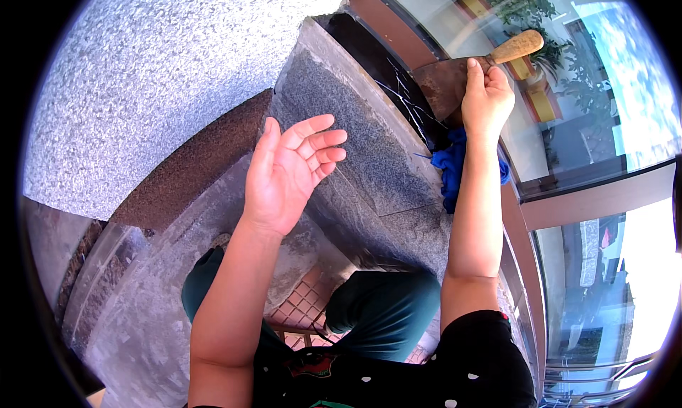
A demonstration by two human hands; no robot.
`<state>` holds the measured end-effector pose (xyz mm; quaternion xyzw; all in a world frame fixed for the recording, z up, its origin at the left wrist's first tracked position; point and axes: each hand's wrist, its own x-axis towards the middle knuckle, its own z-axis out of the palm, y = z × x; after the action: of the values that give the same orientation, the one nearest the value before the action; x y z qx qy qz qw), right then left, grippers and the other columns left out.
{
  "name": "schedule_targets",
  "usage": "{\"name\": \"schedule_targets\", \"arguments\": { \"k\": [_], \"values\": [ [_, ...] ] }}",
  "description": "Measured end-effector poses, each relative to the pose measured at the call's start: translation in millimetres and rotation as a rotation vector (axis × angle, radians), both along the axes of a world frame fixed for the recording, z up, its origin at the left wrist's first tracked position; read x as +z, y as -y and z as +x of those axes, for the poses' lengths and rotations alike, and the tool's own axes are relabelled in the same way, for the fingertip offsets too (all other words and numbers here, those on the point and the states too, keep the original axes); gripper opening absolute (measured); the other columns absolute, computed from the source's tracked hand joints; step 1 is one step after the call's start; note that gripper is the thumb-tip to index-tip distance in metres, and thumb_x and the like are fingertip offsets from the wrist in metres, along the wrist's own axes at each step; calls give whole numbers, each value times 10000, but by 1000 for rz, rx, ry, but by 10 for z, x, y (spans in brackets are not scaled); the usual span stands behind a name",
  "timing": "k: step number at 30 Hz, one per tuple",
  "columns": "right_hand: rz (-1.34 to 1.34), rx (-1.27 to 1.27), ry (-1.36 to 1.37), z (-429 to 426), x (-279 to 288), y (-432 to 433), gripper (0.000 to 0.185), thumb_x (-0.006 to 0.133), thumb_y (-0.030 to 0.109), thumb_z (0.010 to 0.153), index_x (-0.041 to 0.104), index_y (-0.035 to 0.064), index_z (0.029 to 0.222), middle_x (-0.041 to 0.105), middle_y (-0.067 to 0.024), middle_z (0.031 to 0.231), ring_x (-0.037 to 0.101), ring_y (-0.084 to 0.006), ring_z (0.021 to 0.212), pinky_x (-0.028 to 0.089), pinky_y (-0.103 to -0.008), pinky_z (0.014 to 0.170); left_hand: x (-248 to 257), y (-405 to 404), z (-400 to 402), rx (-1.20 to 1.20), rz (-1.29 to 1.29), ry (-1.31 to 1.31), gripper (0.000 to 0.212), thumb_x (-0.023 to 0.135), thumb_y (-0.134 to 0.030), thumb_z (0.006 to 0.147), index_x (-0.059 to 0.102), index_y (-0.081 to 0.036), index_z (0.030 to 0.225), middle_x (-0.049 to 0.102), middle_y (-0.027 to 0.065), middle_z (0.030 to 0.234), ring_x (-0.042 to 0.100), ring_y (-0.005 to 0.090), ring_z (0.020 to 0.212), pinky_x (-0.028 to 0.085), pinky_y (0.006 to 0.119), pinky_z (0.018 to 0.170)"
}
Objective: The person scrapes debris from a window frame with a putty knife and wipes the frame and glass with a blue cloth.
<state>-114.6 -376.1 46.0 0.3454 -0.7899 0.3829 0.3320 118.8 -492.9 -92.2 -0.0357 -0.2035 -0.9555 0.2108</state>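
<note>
My right hand grips a putty knife by its rusty metal blade, near the neck. The wooden handle points up and to the right, free of my fingers. The wide blade edge hangs over the black marble-patterned sill; whether it touches cannot be told. A blue cloth lies on the sill edge, partly hidden behind my right forearm. My left hand is raised palm up in front of the grey stone ledge, fingers apart and holding nothing.
A speckled light wall with a brown base band rises at the left. Reflective window glass in a reddish-brown frame stands at the right. Below are a grey concrete surface and pink floor tiles between my knees.
</note>
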Motion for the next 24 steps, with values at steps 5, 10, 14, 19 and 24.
{"name": "schedule_targets", "arguments": {
  "k": [5,10,14,19,24],
  "values": [
    [-25,22,-38,6,-32,39,226,663,204,858,627,-8,791,618,-94,595,553,-119,537,458,-292,561,-8,6,-2,-2,15,2,710,243,-576,973,476,10,1300,599,156,1176,577,214,1010,431,342,922],
    [-4,0,5,-5,-16,28,230,655,214,859,626,-5,793,626,-108,609,580,-151,547,473,-312,579,-10,26,10,0,20,0,710,248,-576,972,478,9,1299,600,155,1175,576,214,1011,427,342,923],
    [34,-47,-46,24,-16,45,254,648,221,860,597,-4,753,605,-130,601,579,-208,538,468,-339,570,2,34,22,10,28,6,708,252,-576,971,480,9,1298,600,156,1174,575,213,1010,425,339,921],
    [64,-95,-95,-19,-25,78,270,648,226,862,581,-5,740,597,-161,616,582,-263,550,470,-355,574,-3,27,16,3,45,15,706,258,-577,970,484,7,1293,600,155,1171,575,213,1004,425,338,920],
    [62,3,-144,-13,-22,106,290,642,233,879,563,-8,740,599,-168,639,571,-275,554,469,-361,579,2,9,4,4,49,16,700,262,-573,971,486,9,1287,601,154,1165,575,212,1000,427,339,920]
  ]
}}
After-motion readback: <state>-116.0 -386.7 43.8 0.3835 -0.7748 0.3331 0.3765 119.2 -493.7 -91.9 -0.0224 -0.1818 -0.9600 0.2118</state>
